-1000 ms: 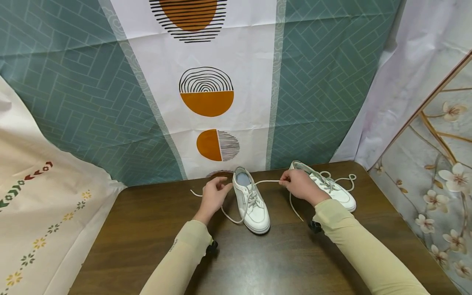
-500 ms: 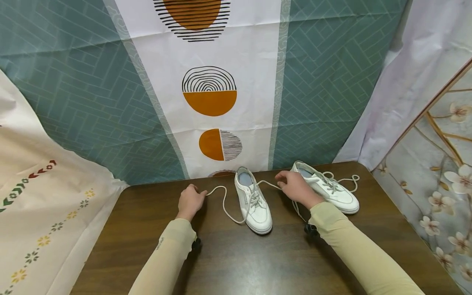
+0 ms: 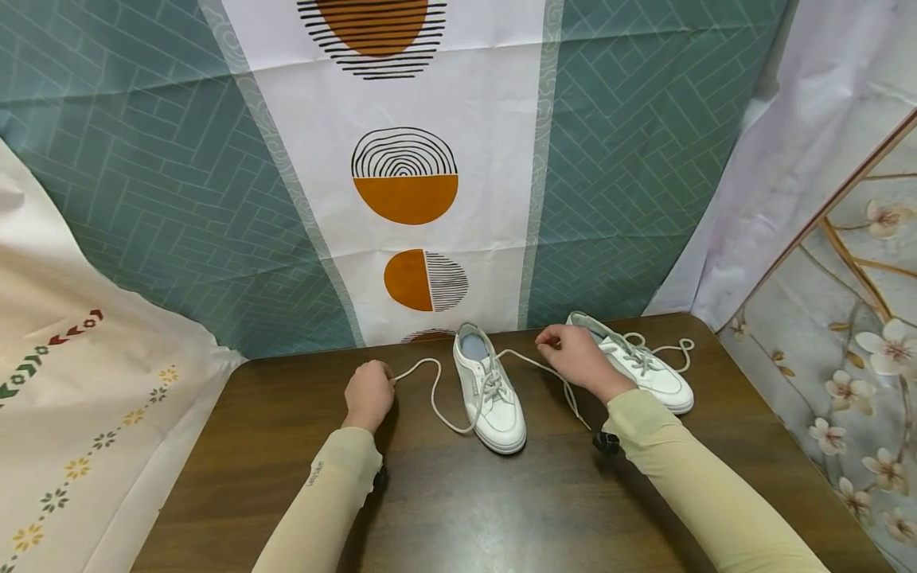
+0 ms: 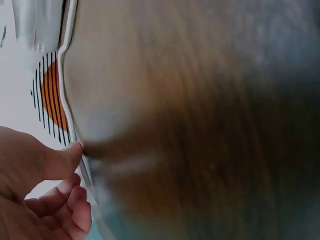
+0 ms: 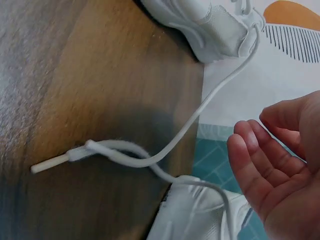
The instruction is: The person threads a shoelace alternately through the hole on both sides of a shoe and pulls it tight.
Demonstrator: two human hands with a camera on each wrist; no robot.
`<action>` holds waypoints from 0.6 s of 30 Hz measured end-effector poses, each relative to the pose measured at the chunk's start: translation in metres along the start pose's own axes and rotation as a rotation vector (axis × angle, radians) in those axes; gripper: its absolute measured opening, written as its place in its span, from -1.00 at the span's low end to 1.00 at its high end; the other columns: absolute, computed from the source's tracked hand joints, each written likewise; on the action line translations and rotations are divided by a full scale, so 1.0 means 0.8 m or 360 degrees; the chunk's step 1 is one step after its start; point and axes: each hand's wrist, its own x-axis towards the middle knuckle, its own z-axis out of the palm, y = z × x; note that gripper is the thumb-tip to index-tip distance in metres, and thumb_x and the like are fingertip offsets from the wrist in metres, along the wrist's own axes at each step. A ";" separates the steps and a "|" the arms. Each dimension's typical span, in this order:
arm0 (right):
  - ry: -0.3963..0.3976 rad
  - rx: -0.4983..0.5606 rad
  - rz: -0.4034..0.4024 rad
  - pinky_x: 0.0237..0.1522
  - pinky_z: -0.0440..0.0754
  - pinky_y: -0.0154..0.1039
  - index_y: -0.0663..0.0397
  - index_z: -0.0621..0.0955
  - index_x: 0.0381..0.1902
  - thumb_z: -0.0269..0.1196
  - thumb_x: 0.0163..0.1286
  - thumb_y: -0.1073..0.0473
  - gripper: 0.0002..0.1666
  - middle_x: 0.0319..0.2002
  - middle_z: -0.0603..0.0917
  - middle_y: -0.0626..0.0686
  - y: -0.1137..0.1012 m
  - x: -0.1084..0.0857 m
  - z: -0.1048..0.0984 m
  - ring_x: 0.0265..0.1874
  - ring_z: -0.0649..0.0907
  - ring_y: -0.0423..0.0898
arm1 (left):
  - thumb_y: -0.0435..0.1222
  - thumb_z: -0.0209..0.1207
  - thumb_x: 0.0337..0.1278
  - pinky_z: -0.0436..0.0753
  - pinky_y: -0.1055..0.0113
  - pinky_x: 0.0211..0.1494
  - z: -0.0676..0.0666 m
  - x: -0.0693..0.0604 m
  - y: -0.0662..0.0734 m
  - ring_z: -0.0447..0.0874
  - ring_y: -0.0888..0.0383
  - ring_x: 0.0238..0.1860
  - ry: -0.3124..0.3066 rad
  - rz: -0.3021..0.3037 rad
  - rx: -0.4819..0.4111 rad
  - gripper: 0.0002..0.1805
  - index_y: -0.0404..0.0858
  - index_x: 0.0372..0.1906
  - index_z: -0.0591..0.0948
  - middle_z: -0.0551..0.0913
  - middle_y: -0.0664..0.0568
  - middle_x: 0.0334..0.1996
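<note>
Two white lace-up sneakers stand near the table's back edge. Beside the left sneaker (image 3: 494,398), my left hand (image 3: 369,395) pinches its white shoelace (image 3: 435,390); in the left wrist view the lace runs behind the thumb tip (image 4: 75,150), and the index finger's grip is mostly hidden. My right hand (image 3: 579,360) hovers in front of the right sneaker (image 3: 662,386), partly covering it. Its fingers are loosely bent and hold nothing. Below it, the left sneaker's other lace end (image 5: 185,130) crosses the right sneaker's lace (image 5: 167,175), both ends lying on the wood.
A brown wooden table (image 3: 458,509) spreads under the hands. Patterned cloth (image 3: 602,159) hangs right behind its back edge. A cream cloth (image 3: 93,398) hangs at the left, and a flowered one (image 3: 845,382) at the right.
The left hand moved left, drawing its lace end out from the left sneaker. My right hand let go of the other lace end, which dropped onto the table.
</note>
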 end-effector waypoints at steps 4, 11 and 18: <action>0.0008 0.0023 -0.0008 -0.17 0.57 -0.13 -0.07 0.64 -0.18 0.17 0.33 0.09 -0.84 -0.23 0.69 -0.05 -0.012 0.000 -0.002 -0.23 0.63 -0.09 | -0.35 0.22 0.01 0.53 0.10 -0.36 0.000 -0.005 0.018 0.49 -0.06 -0.26 0.0011 0.0190 0.0126 -0.95 -0.15 -0.48 0.60 0.52 -0.08 -0.36; 0.0089 0.0135 -0.0145 -0.03 0.57 -0.10 -0.01 0.52 0.13 0.12 0.39 0.11 -0.63 0.01 0.64 -0.02 -0.050 -0.002 -0.008 -0.01 0.61 -0.06 | -0.27 0.16 0.18 0.53 0.23 -0.31 -0.036 -0.017 0.097 0.55 0.16 -0.44 0.0002 0.0693 -0.0121 -0.96 -0.12 -0.34 0.61 0.61 0.14 -0.47; -0.0086 0.0146 -0.0510 0.16 0.47 -0.07 -0.10 0.27 0.37 0.18 0.34 -0.01 -0.33 0.21 0.51 -0.07 -0.100 -0.011 0.001 0.20 0.50 -0.09 | -0.33 0.10 0.25 0.59 0.43 -0.22 -0.054 -0.031 0.146 0.62 0.27 -0.26 -0.0264 0.0948 -0.0685 -0.80 -0.12 -0.13 0.69 0.68 0.15 -0.20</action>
